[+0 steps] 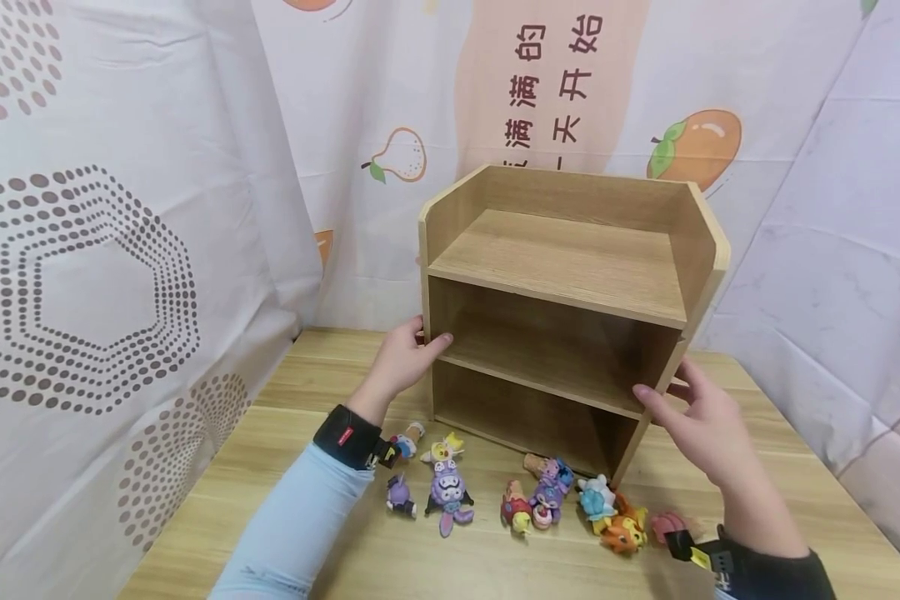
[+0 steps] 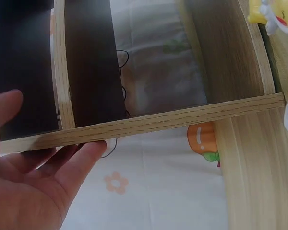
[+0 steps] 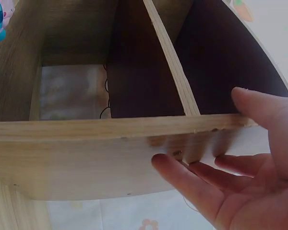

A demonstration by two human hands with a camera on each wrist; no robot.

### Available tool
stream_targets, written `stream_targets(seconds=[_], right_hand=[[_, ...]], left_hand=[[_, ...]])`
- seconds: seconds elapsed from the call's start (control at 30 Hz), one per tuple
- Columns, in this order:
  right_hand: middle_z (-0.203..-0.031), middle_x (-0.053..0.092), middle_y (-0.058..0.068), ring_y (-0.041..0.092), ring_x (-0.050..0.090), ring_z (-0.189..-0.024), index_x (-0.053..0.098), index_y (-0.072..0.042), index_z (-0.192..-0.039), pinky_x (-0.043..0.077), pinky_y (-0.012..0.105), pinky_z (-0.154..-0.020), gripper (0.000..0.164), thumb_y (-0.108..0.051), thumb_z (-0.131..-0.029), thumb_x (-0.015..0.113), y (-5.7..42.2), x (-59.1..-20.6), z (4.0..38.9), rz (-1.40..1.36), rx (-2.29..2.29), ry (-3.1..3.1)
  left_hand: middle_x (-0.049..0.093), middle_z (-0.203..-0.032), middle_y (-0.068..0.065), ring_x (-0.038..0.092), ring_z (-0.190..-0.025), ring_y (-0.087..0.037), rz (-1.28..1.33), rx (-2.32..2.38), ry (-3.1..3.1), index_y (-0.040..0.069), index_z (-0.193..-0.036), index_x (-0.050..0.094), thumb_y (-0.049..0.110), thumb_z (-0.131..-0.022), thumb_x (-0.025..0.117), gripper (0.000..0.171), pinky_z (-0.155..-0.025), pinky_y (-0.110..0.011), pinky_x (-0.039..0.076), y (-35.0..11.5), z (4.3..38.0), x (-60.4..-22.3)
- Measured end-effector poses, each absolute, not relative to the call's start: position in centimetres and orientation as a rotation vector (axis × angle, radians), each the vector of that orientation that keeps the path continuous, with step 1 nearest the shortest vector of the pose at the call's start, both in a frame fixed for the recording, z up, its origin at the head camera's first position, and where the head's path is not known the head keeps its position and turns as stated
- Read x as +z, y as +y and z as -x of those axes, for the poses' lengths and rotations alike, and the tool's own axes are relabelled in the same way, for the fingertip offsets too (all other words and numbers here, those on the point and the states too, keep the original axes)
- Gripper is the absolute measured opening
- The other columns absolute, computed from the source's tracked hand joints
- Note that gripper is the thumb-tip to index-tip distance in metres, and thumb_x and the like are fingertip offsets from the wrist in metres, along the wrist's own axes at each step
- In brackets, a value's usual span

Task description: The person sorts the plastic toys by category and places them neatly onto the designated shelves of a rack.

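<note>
A light-wood tabletop shelf [image 1: 570,250] with a raised rim on top and two compartments below stands on the table, angled to the person. My left hand [image 1: 399,365] holds its left side panel at middle-shelf height, thumb at the front and fingers along the outer face. In the left wrist view, the fingertips of the left hand [image 2: 43,187] meet that panel from outside. My right hand [image 1: 708,425] spans the right side panel, thumb at the front edge. Seen from the right wrist, the fingers of the right hand [image 3: 249,187] lie right by the outer face.
Several small toy figures lie in front of the shelf: a purple long-eared one [image 1: 447,487], an orange one [image 1: 624,533], a light-blue and white one [image 1: 597,500], a red one [image 1: 516,507]. A printed curtain [image 1: 375,75] hangs behind the wooden table [image 1: 285,467].
</note>
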State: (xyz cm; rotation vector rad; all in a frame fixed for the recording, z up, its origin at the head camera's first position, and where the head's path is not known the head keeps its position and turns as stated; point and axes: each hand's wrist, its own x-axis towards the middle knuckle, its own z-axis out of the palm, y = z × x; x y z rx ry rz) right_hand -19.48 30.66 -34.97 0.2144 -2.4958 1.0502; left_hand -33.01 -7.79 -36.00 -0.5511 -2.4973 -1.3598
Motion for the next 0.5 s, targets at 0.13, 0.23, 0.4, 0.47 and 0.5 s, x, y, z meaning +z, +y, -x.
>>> stream_targets(seconds=[0.13,0.23,0.4,0.47,0.5], right_hand=[[-0.127,0.054,0.022,0.043,0.055,-0.105,0.041,-0.012,-0.142,0.057,0.051,-0.066,0.065,-0.037,-0.088,0.069,30.42,-34.93,19.42,-0.191,0.921,-2.504],[-0.126,0.055,0.023,0.044,0.055,-0.104,0.042,-0.013,-0.141,0.056,0.054,-0.066,0.066,-0.037,-0.087,0.07,30.32,-34.98,19.47,-0.189,0.899,-2.5],[-0.126,0.055,0.024,0.044,0.055,-0.104,0.042,-0.013,-0.142,0.056,0.054,-0.065,0.066,-0.034,-0.087,0.071,30.29,-35.09,19.58,-0.2,0.89,-2.501],[-0.126,0.054,0.025,0.045,0.054,-0.105,0.041,-0.012,-0.143,0.056,0.054,-0.065,0.066,-0.034,-0.087,0.07,30.26,-35.1,19.54,-0.199,0.892,-2.504],[-0.126,0.054,0.025,0.045,0.054,-0.105,0.041,-0.012,-0.143,0.056,0.054,-0.065,0.066,-0.034,-0.088,0.07,30.25,-35.08,19.51,-0.196,0.894,-2.504]], left_hand=[[0.066,-0.088,-0.005,0.059,-0.07,-0.014,0.5,-1.208,-2.512,0.007,-0.108,0.064,0.032,-0.096,0.055,0.028,-0.058,-0.031,0.052,-7.53,33.2,-35.78],[0.064,-0.08,-0.003,0.056,-0.063,-0.015,0.469,-1.114,-2.523,0.006,-0.1,0.066,0.027,-0.098,0.054,0.025,-0.052,-0.03,0.049,-7.49,33.31,-35.76],[0.064,-0.077,-0.004,0.056,-0.061,-0.015,0.47,-1.043,-2.544,0.005,-0.095,0.066,0.025,-0.098,0.054,0.023,-0.05,-0.029,0.048,-7.59,33.25,-35.71],[0.063,-0.073,-0.004,0.055,-0.058,-0.015,0.479,-1.011,-2.546,0.007,-0.089,0.065,0.025,-0.098,0.054,0.023,-0.048,-0.029,0.048,-7.6,33.23,-35.64],[0.062,-0.072,-0.004,0.054,-0.057,-0.015,0.483,-1.001,-2.546,0.008,-0.086,0.064,0.025,-0.098,0.054,0.023,-0.047,-0.029,0.047,-7.59,33.22,-35.6]])
